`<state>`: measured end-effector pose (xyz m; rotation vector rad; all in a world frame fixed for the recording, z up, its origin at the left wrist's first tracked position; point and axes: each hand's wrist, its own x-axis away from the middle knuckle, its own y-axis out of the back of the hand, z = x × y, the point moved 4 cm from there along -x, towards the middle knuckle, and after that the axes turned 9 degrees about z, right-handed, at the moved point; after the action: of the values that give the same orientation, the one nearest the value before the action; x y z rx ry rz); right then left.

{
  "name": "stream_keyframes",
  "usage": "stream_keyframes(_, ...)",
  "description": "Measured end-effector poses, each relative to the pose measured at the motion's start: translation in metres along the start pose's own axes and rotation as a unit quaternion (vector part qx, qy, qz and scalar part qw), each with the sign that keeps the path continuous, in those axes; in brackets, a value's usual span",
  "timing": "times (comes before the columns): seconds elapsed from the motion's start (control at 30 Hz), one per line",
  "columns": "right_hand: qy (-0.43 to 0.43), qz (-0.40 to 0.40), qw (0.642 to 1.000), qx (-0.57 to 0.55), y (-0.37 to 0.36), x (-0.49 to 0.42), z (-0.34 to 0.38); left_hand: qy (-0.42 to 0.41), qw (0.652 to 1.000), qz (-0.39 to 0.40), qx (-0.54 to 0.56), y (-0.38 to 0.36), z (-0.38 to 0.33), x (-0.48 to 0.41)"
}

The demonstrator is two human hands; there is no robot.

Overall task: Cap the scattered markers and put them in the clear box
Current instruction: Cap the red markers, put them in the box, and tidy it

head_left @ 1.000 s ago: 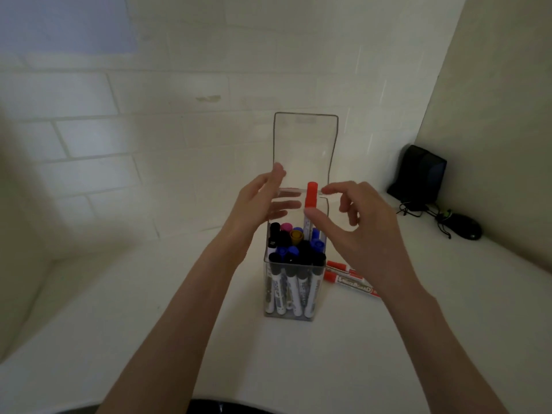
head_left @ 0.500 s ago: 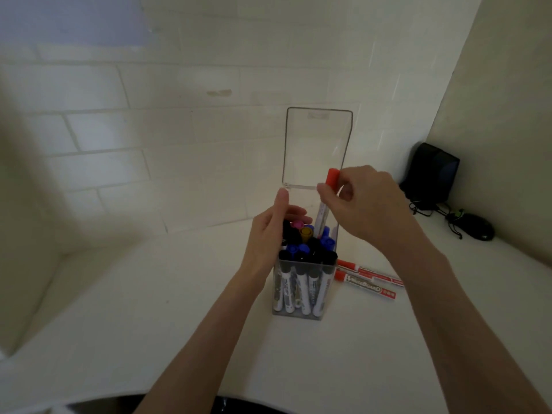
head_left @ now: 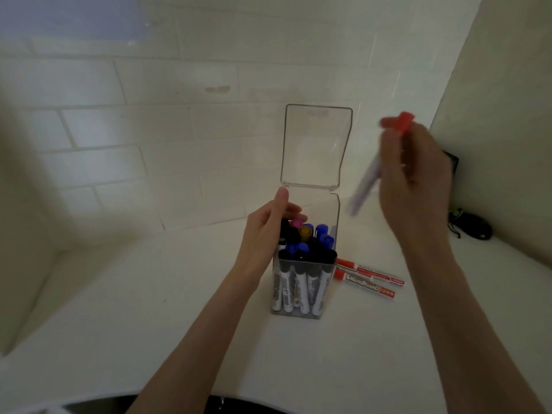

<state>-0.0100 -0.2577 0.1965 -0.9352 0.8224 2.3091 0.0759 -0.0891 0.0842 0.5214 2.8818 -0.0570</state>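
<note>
The clear box (head_left: 301, 289) stands upright on the white bench (head_left: 149, 309), with its hinged lid (head_left: 316, 144) raised vertically behind the opening. The box holds upright markers (head_left: 298, 282) with black, blue, pink and yellow caps.

The left grip (head_left: 268, 231) rests at the box's upper left rim. Its fingers are loosely extended over the caps and its thumb points up beside the lid hinge; it holds nothing.

The right grip (head_left: 415, 180) is raised to the right of the lid, well above the bench. Its fingers are curled round a red-capped marker (head_left: 366, 180), which is tilted with the cap uppermost and is motion-blurred.

Two red markers (head_left: 370, 279) lie flat on the bench just right of the box.
</note>
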Motion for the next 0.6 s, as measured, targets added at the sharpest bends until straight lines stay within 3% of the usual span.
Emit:
stream_keyframes(0.07,-0.037,-0.002,0.998,0.042,0.009,0.000,-0.022,-0.013,0.999,-0.029,-0.008,0.003,0.000,0.000)
stream_keyframes(0.17,-0.106,0.103,0.980,0.136,0.002,0.017,-0.074,-0.024,0.997,-0.078,-0.006,0.010,0.001,0.001)
stream_keyframes(0.27,-0.132,0.281,0.915,0.257,-0.027,0.056,-0.121,-0.025,0.994,-0.107,0.003,0.015,0.001,0.002)
stream_keyframes(0.33,-0.141,0.354,0.876,0.295,-0.043,0.079,-0.141,-0.018,0.993,-0.119,0.013,0.015,0.001,0.003)
stream_keyframes(0.47,-0.131,0.351,0.879,0.294,-0.056,0.095,-0.158,0.013,0.988,-0.145,0.057,0.021,0.003,0.004)
stream_keyframes(0.6,-0.108,0.337,0.891,0.285,-0.061,0.092,-0.166,-0.020,0.990,-0.128,0.046,0.018,0.003,0.007)
